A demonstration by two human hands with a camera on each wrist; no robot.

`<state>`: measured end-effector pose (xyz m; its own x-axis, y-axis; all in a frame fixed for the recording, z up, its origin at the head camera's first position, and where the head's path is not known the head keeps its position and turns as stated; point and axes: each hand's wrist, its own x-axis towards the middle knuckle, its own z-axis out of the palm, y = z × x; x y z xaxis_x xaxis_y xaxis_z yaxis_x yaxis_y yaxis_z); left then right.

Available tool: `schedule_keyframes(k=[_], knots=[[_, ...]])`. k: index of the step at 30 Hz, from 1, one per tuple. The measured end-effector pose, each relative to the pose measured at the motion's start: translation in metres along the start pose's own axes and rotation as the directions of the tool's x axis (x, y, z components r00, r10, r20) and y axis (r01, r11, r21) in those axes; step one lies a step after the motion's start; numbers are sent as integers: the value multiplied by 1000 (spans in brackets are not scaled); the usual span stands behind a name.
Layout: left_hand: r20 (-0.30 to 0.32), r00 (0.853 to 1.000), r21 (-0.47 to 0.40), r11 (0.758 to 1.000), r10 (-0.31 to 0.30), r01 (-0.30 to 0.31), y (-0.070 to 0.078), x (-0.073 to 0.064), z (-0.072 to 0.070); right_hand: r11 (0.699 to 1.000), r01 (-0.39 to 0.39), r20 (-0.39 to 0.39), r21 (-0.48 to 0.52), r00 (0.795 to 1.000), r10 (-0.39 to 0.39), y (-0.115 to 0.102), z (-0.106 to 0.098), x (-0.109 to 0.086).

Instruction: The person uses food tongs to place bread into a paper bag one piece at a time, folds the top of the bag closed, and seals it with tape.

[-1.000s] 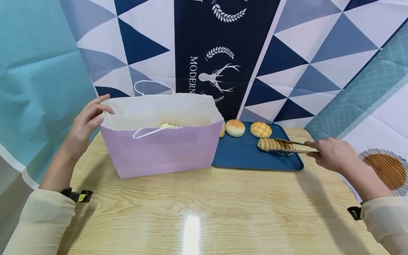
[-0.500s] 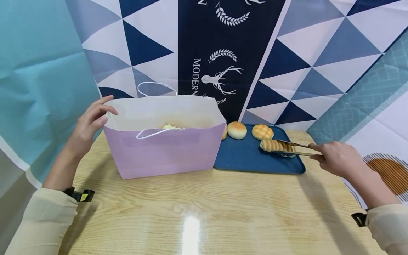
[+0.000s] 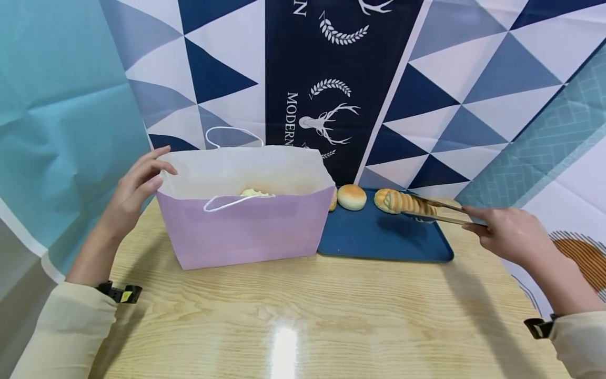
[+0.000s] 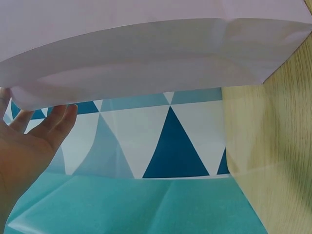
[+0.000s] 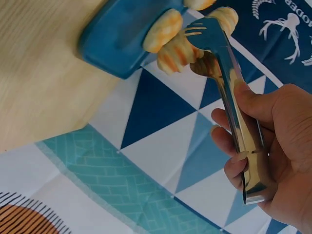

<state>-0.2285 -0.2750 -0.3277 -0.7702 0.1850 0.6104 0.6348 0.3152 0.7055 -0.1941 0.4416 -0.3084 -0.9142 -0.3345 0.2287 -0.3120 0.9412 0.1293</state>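
Observation:
In the head view my right hand point(image 3: 513, 234) grips metal food tongs point(image 3: 456, 213). The tongs clamp a long striped bread roll point(image 3: 407, 204), raised over the right part of a blue tray point(image 3: 364, 239). The right wrist view shows my fingers wrapped round the tongs point(image 5: 234, 105), with the striped roll point(image 5: 178, 53) at their fork-shaped tip. My left hand point(image 3: 134, 189) holds the left rim of a lilac paper bag point(image 3: 246, 231), fingers over the edge. The bag stands upright with its mouth wide; a pale food piece point(image 3: 255, 193) shows inside. The left wrist view shows fingers at the bag's edge point(image 4: 146, 87).
A round bun point(image 3: 352, 197) and a crosshatched bun point(image 3: 382, 201) sit along the tray's back edge. Another bread piece point(image 3: 333, 201) is partly hidden behind the bag. The bag stands against the tray's left side on a wooden table point(image 3: 303, 310). Patterned cloth point(image 3: 222, 58) hangs behind.
The striped roll in the tongs has risen off the tray and now partly covers the crosshatched bun. My left hand stays at the bag's rim. The head view has shifted slightly.

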Motion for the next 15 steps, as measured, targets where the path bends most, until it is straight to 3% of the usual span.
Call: schedule_keyframes(k=[15], knots=[[0,1000,9,1000,-16,16,1,0,1,999,-18,-237,-47,972,6,-27,-29,6]])
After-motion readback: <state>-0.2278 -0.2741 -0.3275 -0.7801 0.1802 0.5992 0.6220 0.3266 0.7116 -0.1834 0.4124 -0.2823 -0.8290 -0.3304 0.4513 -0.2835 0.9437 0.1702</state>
